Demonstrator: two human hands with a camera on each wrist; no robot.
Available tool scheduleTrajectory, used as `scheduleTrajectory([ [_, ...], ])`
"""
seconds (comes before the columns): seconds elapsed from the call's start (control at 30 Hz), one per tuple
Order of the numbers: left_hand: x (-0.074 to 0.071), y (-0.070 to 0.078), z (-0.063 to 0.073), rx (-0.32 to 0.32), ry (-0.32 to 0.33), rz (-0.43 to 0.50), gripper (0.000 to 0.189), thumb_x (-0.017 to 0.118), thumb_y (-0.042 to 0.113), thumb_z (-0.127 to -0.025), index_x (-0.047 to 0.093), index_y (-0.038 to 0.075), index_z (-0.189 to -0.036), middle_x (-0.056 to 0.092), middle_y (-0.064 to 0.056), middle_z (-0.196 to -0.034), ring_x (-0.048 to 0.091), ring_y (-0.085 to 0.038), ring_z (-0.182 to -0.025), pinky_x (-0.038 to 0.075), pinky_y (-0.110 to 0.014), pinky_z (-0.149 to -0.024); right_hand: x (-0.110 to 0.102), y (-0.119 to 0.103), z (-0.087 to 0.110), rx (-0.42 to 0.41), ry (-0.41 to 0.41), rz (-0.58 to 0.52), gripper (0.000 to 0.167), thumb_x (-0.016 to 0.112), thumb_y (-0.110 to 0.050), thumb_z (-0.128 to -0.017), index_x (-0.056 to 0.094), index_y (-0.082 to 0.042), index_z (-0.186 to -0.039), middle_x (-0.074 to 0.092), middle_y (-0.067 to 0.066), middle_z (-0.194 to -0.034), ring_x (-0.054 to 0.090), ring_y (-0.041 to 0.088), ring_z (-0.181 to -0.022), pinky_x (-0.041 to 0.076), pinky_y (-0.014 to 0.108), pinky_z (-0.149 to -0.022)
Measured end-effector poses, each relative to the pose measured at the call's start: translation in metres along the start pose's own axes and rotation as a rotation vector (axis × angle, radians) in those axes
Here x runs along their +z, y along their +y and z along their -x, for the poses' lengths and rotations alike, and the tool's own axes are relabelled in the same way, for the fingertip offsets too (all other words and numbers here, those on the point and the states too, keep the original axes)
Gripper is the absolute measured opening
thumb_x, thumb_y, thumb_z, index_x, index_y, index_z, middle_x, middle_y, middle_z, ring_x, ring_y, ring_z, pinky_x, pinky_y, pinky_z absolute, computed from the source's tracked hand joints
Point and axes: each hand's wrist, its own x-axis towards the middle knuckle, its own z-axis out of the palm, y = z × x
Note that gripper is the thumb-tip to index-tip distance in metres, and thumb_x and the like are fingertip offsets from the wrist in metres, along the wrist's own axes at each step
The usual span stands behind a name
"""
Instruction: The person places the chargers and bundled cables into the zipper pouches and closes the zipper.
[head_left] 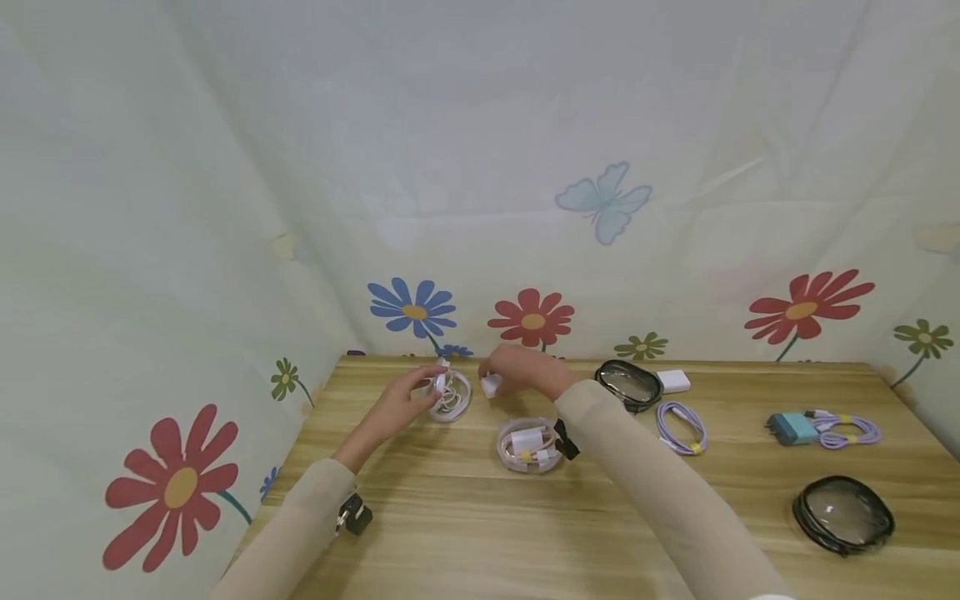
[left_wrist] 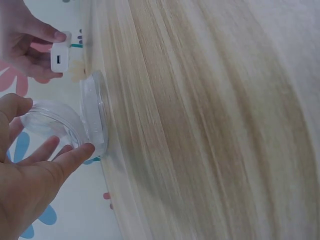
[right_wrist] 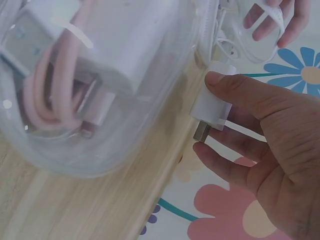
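Near right, a black-rimmed clear case (head_left: 843,512) lay well apart from the hands on the wooden table (head_left: 450,533). Mid-table, a closed-looking clear container (right_wrist: 107,155) held a white charger (head_left: 527,440) and coiled pink cable (right_wrist: 64,80), just nearer than the right hand. Farther right: a purple coil (head_left: 699,423), then a teal charger (head_left: 791,428) beside a second purple cable (head_left: 828,425).

Toward the far edge, left of centre, left hand (head_left: 401,404) gripped a tilted clear lid (left_wrist: 60,117), thumb and fingers fairly wide around it. Beneath, touching the table, the round container (left_wrist: 95,117); thin white wires (head_left: 448,402) looped loosely inside. Hinged or separate, could not tell.

Just right, right hand (head_left: 517,371) pinched a white adapter (head_left: 491,384) narrowly, thumb against fingers. Adapter blocky, smooth, slotted at one end; metal connector (right_wrist: 202,131) showed below it. Wood lay between the hands.

Along the far edge, right: another black-rimmed case (head_left: 628,383) and a white box (head_left: 675,381). Flowered cloth (head_left: 487,167) rose just beyond, close behind both hands.
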Motion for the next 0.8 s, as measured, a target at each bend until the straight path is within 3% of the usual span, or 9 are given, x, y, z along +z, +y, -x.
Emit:
scheduleTrajectory([
  [0.17,0.0,0.001,0.0,0.007,0.008,0.003,0.043,0.067,0.009,-0.098,0.059,0.003,-0.14,0.055,-0.015,-0.147,0.051,-0.038,-0.135,0.042,-0.055,-0.11,-0.007,-0.006,-0.002,-0.018,0.008,-0.003,0.033,0.079,-0.014,-0.09,0.073,-0.006,-0.122,0.073,0.009,-0.112,0.066,0.02,-0.098,0.054,0.034,-0.092],
  [0.8,0.0,0.001,0.0,0.002,0.003,0.0,0.044,0.067,0.011,-0.099,0.058,0.007,-0.141,0.055,-0.015,-0.147,0.052,-0.039,-0.134,0.043,-0.055,-0.11,-0.012,-0.021,-0.016,0.047,0.034,-0.006,0.035,0.077,-0.017,-0.092,0.071,-0.005,-0.125,0.073,0.009,-0.113,0.066,0.019,-0.095,0.055,0.033,-0.088],
])
